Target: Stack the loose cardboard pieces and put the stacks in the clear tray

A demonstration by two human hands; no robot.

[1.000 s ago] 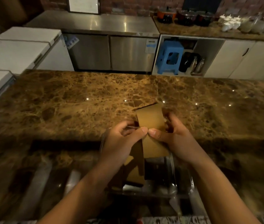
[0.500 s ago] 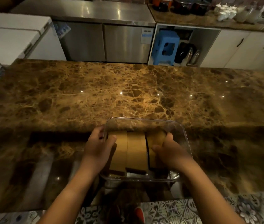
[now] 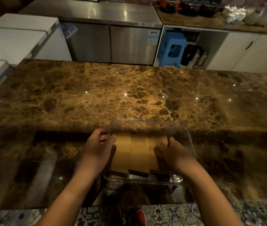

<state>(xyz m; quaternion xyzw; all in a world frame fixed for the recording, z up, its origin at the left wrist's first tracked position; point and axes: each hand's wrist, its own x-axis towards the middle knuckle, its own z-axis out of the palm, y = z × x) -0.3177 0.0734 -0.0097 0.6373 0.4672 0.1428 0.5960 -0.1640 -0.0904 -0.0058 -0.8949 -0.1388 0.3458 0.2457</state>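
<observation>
A clear tray (image 3: 147, 121) sits on the brown marble counter near its front edge. Three stacks of brown cardboard lie side by side in it: a left stack (image 3: 121, 154), a middle stack (image 3: 139, 154) and a right stack (image 3: 156, 139). My left hand (image 3: 97, 149) grips the tray's left wall, thumb inside and fingers outside. Inside the tray, my right hand (image 3: 173, 154) holds the right stack with curled fingers and covers most of it.
The marble counter (image 3: 129, 95) stretches wide to the left, right and far side of the tray. Beyond it are steel cabinets (image 3: 110, 41), a blue stool (image 3: 172, 48) and white chest units (image 3: 15, 39) at the left. Patterned floor tiles show below the counter edge.
One second ago both hands pinched cardboard pieces above the tray. The pieces now lie in the tray as the right stack, and my left hand has moved to the tray's left wall.
</observation>
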